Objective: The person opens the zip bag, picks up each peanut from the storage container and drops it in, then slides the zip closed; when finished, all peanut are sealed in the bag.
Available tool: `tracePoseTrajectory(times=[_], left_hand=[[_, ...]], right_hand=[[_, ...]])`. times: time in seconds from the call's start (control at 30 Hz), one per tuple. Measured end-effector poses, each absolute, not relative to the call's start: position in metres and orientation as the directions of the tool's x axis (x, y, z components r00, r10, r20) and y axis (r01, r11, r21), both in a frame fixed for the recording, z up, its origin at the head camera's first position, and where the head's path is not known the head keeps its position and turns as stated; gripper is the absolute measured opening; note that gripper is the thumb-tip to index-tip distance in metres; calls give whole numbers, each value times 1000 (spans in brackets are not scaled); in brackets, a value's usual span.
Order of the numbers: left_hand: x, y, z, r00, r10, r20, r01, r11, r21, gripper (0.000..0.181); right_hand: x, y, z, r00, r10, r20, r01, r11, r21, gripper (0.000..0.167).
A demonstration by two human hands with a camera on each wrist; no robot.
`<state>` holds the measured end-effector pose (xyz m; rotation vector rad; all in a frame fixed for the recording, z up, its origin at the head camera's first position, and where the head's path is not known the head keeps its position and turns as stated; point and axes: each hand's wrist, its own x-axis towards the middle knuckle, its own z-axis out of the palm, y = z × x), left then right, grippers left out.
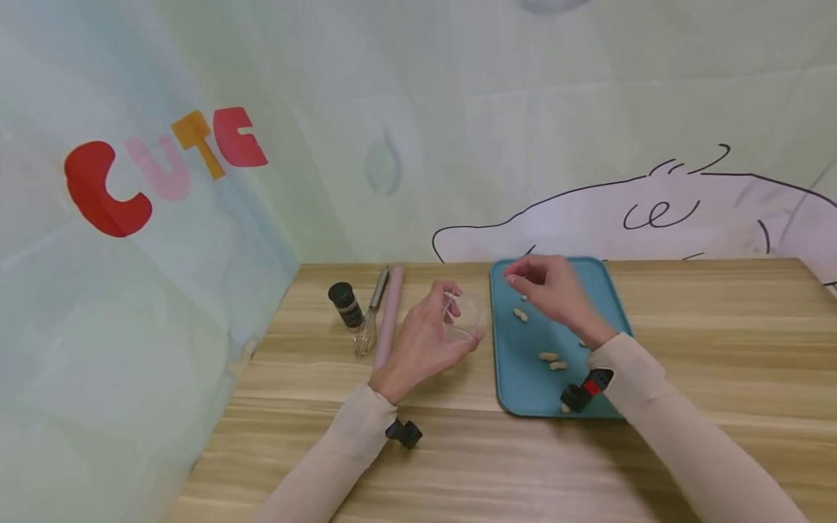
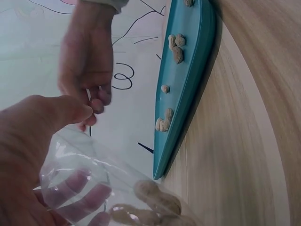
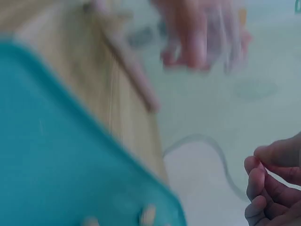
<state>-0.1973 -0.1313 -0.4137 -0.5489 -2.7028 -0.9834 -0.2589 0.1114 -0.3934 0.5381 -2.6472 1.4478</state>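
Observation:
My left hand (image 1: 428,338) grips a clear plastic cup (image 1: 467,316) to the left of a blue tray (image 1: 523,385). Several peanuts in shells (image 2: 160,197) show through the cup's wall in the left wrist view. Above the tray's far left part, my right hand (image 1: 552,290) has its fingers curled, with thumb and forefinger tips together. No object shows between those fingertips in the right wrist view. More peanuts (image 1: 549,357) lie scattered on the tray, some partly hidden by my right wrist.
At the left stand a black-capped jar (image 1: 345,305), a metal whisk (image 1: 368,334) and a long pink rod (image 1: 392,301), the last partly behind my left hand. A printed cloth backdrop (image 1: 392,109) rises along the table's far and left edges.

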Motion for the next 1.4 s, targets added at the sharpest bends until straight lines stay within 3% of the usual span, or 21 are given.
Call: tracePoseTrajectory(times=[0.4, 0.7, 0.93, 1.4], left_hand=[[-197, -133, -413, -904, 267, 333, 418, 709, 567, 65], [-196, -130, -411, -905, 264, 333, 417, 708, 570, 66], [-197, -133, -411, -902, 267, 340, 422, 711, 562, 67], [-198, -135, -413, -896, 283, 341, 437, 692, 575, 66]], right_hand=[[-323, 150, -410, -970, -219, -106, -104, 768, -631, 36], [-331, 156, -423, -973, -220, -70, -141, 807, -574, 31], [-328, 149, -416, -972, -230, -43, -157, 779, -607, 31], [-262, 101, -364, -933, -360, 7, -250, 635, -731, 25]])
